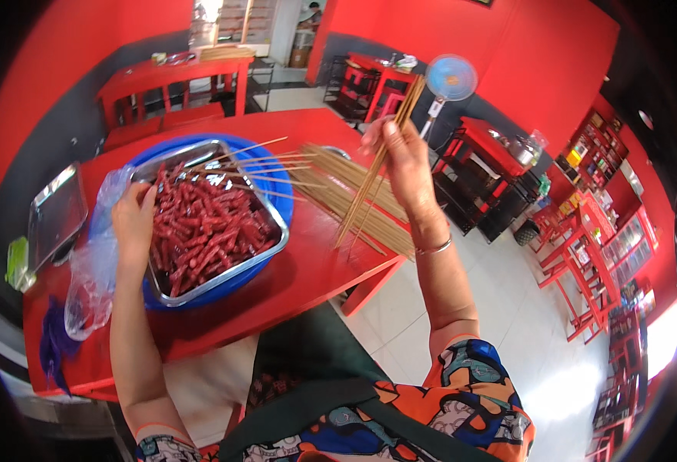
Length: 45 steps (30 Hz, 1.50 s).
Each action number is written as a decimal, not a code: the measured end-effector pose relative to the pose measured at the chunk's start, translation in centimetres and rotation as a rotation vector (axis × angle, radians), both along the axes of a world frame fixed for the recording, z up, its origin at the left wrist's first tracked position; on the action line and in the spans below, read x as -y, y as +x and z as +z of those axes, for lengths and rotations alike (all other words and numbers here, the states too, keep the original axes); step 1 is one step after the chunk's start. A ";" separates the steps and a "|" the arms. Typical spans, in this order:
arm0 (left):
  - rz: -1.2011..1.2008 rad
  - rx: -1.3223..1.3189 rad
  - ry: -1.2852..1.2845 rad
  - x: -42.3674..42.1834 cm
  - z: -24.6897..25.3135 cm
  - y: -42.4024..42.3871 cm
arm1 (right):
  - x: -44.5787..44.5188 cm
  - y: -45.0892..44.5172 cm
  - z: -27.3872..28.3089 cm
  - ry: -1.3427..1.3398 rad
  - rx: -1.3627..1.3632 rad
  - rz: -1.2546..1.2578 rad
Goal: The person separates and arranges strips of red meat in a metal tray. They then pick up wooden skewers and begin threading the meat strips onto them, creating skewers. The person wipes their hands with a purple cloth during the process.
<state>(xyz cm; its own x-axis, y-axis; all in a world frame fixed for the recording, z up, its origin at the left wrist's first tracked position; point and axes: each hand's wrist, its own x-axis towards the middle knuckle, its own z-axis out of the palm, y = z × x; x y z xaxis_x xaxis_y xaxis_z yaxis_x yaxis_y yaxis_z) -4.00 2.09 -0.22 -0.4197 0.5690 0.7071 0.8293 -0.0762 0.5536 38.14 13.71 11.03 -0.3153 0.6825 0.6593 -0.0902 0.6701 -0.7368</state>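
A bundle of thin bamboo skewers [367,185] is in my right hand [402,147], raised over the right end of the red table [292,254]. My left hand [133,216] is at the left side of a metal tray [283,231]; its fingertips are partly hidden, and what they hold cannot be made out. Dark red strips of raw meat [211,225] fill the tray. Several skewers with meat on them [269,170] lie at its far corner, their bare ends sticking out to the right. Under the tray is a blue plastic basin [277,193]. Loose skewers [344,202] are spread beside it.
A clear plastic bag [87,294] lies left of the basin, near a purple cloth-like item [55,346]. Another metal tray [58,213] and a green packet [18,263] are at the left edge. A standing fan [451,78] and other red tables [176,72] stand beyond.
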 end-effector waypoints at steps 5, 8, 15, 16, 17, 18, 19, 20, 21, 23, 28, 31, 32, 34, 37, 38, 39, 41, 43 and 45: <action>-0.028 -0.029 0.015 -0.7 -0.6 0.0 | 0.4 -3.2 0.0 -0.030 -0.164 0.112; -0.109 -0.019 -0.006 -0.7 -0.8 0.0 | 1.3 -5.8 0.9 -0.091 -0.124 0.219; -0.374 -0.248 -0.308 1.3 0.9 3.3 | 2.7 -14.4 2.7 0.249 0.287 0.007; -0.352 -0.285 -0.327 1.7 1.2 4.0 | 2.5 -15.5 2.5 0.317 0.320 0.026; -0.330 -0.322 -0.346 1.9 1.4 4.5 | 2.3 -16.6 2.3 0.385 0.353 0.045; -0.323 -0.378 -0.362 1.6 1.3 4.5 | 2.6 -17.6 2.4 0.344 0.412 0.024; -0.312 -0.416 -0.345 1.5 1.2 4.5 | 1.6 -18.8 1.6 0.444 0.393 0.030; -0.295 -0.408 -0.354 1.6 1.2 4.6 | 1.4 -19.6 1.2 0.436 0.406 0.046; -0.282 -0.401 -0.364 1.5 1.2 4.5 | 1.4 -20.3 0.9 0.425 0.419 0.059; -0.284 -0.332 -0.249 0.9 1.0 3.7 | 1.0 -21.5 0.5 0.480 0.418 0.030; -0.494 0.886 -0.116 0.6 1.8 2.9 | -0.1 -22.8 -1.9 0.429 0.469 0.078; -0.599 1.119 -0.051 0.9 1.3 1.2 | -0.4 -24.0 -3.7 0.404 0.517 0.117; -0.619 1.142 -0.009 0.9 1.1 1.1 | -0.2 -24.2 -4.0 0.412 0.546 0.126; -0.601 1.195 0.030 0.7 0.8 0.6 | 0.2 -24.5 -4.1 0.387 0.610 0.127; -0.609 1.231 0.064 0.8 1.0 0.6 | 0.5 -24.5 -4.4 0.481 0.602 0.095; -0.618 1.236 0.071 0.8 1.2 0.7 | 0.7 -24.3 -4.1 0.437 0.595 0.124; -0.615 1.237 0.077 0.8 1.4 1.1 | 0.9 -24.2 -4.1 0.454 0.591 0.109; -0.610 1.240 0.090 1.0 1.7 1.8 | 1.2 -24.1 -4.0 0.488 0.584 0.076; -0.624 1.203 0.089 1.0 1.5 1.6 | 1.5 -23.8 -3.7 0.501 0.605 0.072; -0.611 1.164 0.086 1.0 1.5 1.6 | 1.8 -23.6 -3.6 0.516 0.628 0.063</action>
<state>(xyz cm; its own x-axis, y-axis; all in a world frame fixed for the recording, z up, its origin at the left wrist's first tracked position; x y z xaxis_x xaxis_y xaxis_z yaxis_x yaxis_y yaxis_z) -2.36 1.10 1.29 -0.4964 0.8545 0.1529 -0.3064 -0.3373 0.8901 14.56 11.94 7.40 -0.7581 0.3101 0.5736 0.1881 0.9463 -0.2629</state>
